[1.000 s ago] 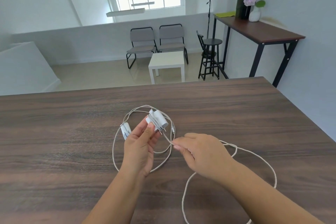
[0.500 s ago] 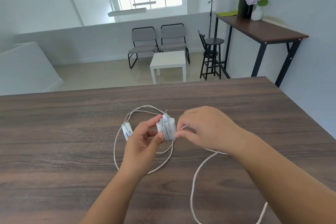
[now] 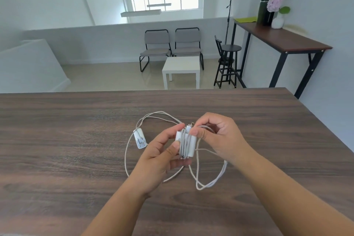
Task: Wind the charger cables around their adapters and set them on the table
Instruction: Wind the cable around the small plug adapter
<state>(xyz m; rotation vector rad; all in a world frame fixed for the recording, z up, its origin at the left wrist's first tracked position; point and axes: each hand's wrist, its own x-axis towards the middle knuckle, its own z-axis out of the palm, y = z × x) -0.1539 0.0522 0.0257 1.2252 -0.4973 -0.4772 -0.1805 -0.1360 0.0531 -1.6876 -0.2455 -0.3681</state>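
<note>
My left hand (image 3: 160, 156) grips a white adapter (image 3: 186, 142) above the dark wooden table (image 3: 76, 140), thumb on its front. Several turns of white cable wrap around the adapter. My right hand (image 3: 220, 136) pinches the white cable (image 3: 208, 183) just right of the adapter's top; the loose rest hangs in a loop down to the table. A second white adapter (image 3: 140, 138) lies on the table to the left, prongs up, with its own white cable (image 3: 127, 151) looping around it and under my left hand.
The table's far edge runs across the middle of the view and its right edge slants down at the right. Beyond it are two grey chairs (image 3: 172, 44), a small white table (image 3: 182, 67), a black stool (image 3: 228, 59) and a side table with a flower vase (image 3: 277, 21).
My right hand carried the cable up and around the adapter, adding turns. The loose cable on the table at the right has shortened to a small hanging loop. My left hand turned the adapter upright.
</note>
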